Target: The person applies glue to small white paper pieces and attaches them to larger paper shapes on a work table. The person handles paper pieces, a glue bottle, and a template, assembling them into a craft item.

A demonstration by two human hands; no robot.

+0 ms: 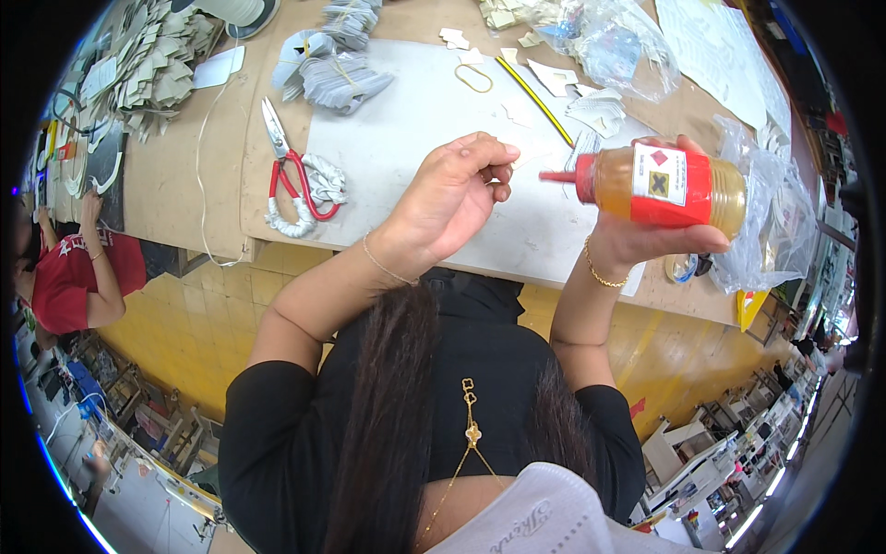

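Right hand clasps the amber glue bottle around its rigid, probably light and smooth body, nozzle pointing toward the left hand, which pinches a small flimsy white piece left of the bottle.

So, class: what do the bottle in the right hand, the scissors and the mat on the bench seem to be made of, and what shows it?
Bottle: looks like translucent plastic, since amber liquid shows through; red nozzle, glossy label.
Scissors: shiny metal blades; red handles wrapped in white strip, probably cloth.
Mat: matt grey sheet, perhaps card or plastic; hard to tell.
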